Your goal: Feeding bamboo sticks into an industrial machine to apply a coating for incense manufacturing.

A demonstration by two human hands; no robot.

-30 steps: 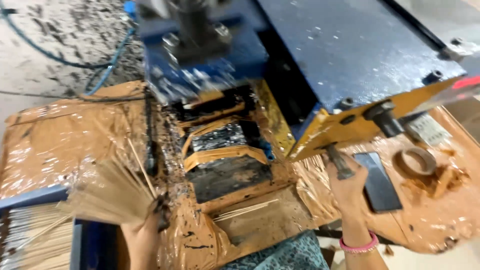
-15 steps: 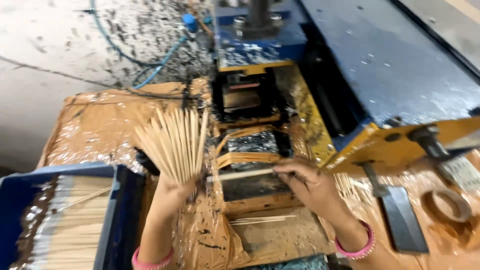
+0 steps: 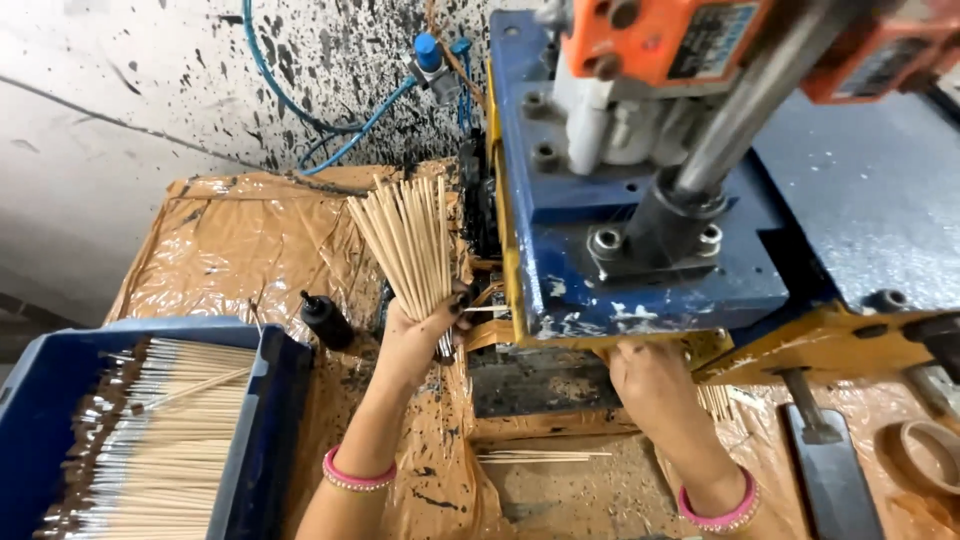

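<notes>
Two hands, left hand (image 3: 415,340) gripping sticks (image 3: 410,245), press (image 3: 640,230) hiding right hand (image 3: 655,385)

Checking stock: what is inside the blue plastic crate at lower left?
The blue plastic crate holds thin pale wooden sticks lying side by side, with dark coated ends. Its bottom is covered.

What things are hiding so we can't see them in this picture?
Head view only:
- Right hand: fingertips tucked under the blue machine, so whatever they touch is hidden.
- Bundle of sticks: lower ends covered by the left hand.
- Blue crate: cut off by the left and bottom edges.
- Tape roll: cut off at the right edge.
</notes>
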